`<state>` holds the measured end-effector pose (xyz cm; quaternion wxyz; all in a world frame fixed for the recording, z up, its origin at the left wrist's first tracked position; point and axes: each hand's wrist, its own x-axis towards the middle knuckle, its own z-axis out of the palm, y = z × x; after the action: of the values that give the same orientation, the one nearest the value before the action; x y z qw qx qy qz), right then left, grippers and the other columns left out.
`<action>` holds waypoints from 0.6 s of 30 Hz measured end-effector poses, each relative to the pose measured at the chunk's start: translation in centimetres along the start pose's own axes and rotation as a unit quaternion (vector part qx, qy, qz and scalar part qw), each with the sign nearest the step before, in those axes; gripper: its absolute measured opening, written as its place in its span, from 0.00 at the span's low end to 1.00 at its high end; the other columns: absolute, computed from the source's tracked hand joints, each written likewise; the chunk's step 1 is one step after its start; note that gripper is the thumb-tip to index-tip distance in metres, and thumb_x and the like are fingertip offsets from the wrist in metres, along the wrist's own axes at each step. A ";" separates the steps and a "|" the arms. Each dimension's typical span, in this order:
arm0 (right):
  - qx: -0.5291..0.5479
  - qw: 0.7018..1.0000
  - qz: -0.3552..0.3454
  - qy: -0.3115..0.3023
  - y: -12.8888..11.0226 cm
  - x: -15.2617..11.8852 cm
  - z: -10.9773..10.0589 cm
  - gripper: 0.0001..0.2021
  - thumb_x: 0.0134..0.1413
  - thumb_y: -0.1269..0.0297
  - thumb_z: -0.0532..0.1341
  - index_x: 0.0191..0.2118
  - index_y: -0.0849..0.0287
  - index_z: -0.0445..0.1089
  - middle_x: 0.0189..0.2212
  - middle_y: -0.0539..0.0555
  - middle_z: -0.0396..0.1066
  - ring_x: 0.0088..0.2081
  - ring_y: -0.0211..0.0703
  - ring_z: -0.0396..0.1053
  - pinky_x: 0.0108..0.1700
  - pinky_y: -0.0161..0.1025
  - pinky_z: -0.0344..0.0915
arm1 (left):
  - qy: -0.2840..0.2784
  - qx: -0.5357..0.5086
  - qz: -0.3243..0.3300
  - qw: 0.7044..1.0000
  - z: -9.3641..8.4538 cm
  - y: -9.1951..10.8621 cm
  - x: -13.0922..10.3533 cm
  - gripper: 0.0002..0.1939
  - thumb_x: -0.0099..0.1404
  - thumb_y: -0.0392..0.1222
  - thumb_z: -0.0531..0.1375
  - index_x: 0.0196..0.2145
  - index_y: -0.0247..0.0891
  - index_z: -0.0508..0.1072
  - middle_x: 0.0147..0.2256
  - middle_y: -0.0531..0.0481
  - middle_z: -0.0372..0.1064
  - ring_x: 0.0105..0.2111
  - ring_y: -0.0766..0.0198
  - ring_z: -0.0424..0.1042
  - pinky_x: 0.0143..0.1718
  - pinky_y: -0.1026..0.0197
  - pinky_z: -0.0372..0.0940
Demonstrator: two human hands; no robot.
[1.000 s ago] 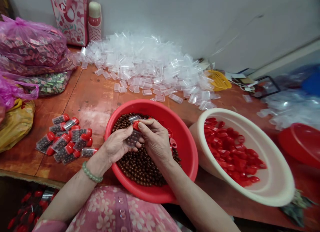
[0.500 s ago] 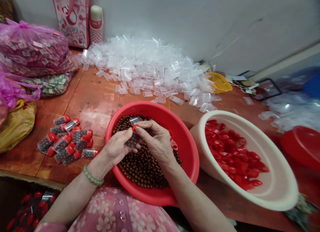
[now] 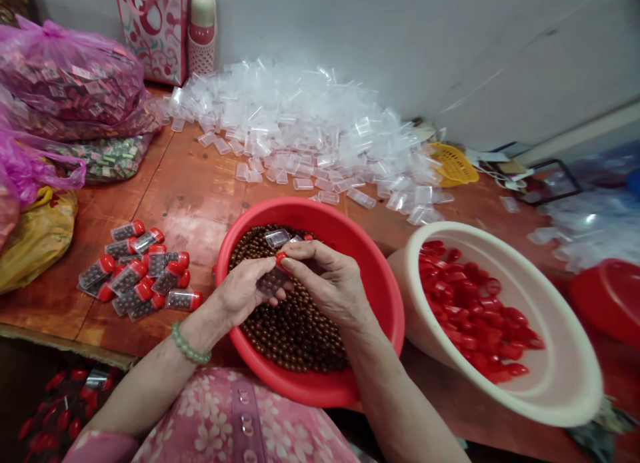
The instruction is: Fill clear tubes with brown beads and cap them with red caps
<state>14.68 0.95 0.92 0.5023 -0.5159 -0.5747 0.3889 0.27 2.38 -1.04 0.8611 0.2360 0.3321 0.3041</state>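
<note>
Over a red basin (image 3: 395, 316) of brown beads (image 3: 295, 346), my left hand (image 3: 245, 290) is closed around a small clear plastic container (image 3: 271, 282) with dark beads inside. My right hand (image 3: 333, 280) pinches a red cap (image 3: 281, 257) at the top end of that container. Whether the cap is fully seated I cannot tell. Just beyond my fingers, a clear container (image 3: 277, 238) lies on the beads. To the right, a cream basin (image 3: 565, 390) holds many loose red caps (image 3: 470, 310).
Several filled, red-capped containers (image 3: 130, 276) lie in a pile on the wooden table (image 3: 165, 200) at left. A heap of clear containers (image 3: 300, 123) stretches along the wall. Plastic bags (image 3: 75, 83), a bottle (image 3: 202, 36) and a yellow basket (image 3: 453, 164) stand around it.
The view has shifted slightly. Both hands remain over the red basin with the container and cap between them, with little change in grip.
</note>
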 end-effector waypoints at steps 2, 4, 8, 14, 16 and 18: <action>-0.012 1.000 -0.009 -0.014 0.1 0.0 -0.2 0.06 0.51 0.61 0.67 0.29 0.55 0.73 0.27 0.49 0.73 0.27 0.36 0.69 0.30 0.34 0.69 | 0.004 0.000 -0.006 1.000 0.1 -0.1 0.0 0.13 0.64 0.44 0.55 0.31 0.31 0.72 0.25 0.48 0.70 0.22 0.70 0.67 0.23 0.67 0.59; -0.023 0.999 -0.016 -0.039 0.1 0.1 -0.5 0.04 0.52 0.63 0.67 0.30 0.56 0.73 0.27 0.49 0.74 0.29 0.36 0.70 0.32 0.34 0.70 | 0.004 0.006 -0.002 1.000 0.1 -0.2 -0.1 0.14 0.64 0.46 0.56 0.31 0.31 0.72 0.26 0.48 0.70 0.22 0.70 0.67 0.23 0.67 0.59; -0.041 0.995 -0.020 -0.093 -0.4 0.3 -1.0 0.03 0.53 0.66 0.65 0.29 0.56 0.72 0.27 0.49 0.74 0.29 0.36 0.71 0.31 0.33 0.70 | -0.024 0.032 0.018 0.999 -0.2 -0.6 -0.2 0.21 0.58 0.56 0.63 0.32 0.31 0.72 0.26 0.48 0.70 0.23 0.70 0.67 0.24 0.67 0.59; -0.146 0.983 -0.078 -0.077 -0.2 -0.4 -1.0 0.03 0.58 0.65 0.62 0.37 0.56 0.71 0.31 0.51 0.75 0.32 0.40 0.73 0.36 0.37 0.72 | -0.052 0.003 0.030 0.998 -0.5 -0.7 -0.1 0.24 0.55 0.58 0.65 0.31 0.31 0.73 0.25 0.49 0.70 0.24 0.70 0.68 0.25 0.67 0.60; -0.206 0.969 -0.111 -0.085 0.3 -1.1 -0.8 0.13 0.57 0.60 0.63 0.46 0.57 0.68 0.39 0.56 0.75 0.40 0.45 0.74 0.43 0.43 0.73 | -0.045 -0.032 0.033 0.998 -0.5 -0.6 0.0 0.20 0.57 0.55 0.65 0.31 0.31 0.73 0.25 0.49 0.70 0.25 0.69 0.69 0.28 0.66 0.63; -0.275 0.944 -0.156 -0.098 0.7 -1.7 -0.3 0.29 0.52 0.53 0.66 0.56 0.58 0.60 0.48 0.62 0.71 0.49 0.53 0.71 0.50 0.51 0.70 | -0.034 -0.069 0.030 0.997 -0.4 -0.4 0.1 0.16 0.60 0.50 0.64 0.33 0.31 0.74 0.27 0.48 0.72 0.26 0.68 0.71 0.32 0.64 0.66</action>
<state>15.10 -0.59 0.01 0.3366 -0.4967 -0.7791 0.1815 0.17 2.21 -1.58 0.8768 0.1961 0.2732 0.3437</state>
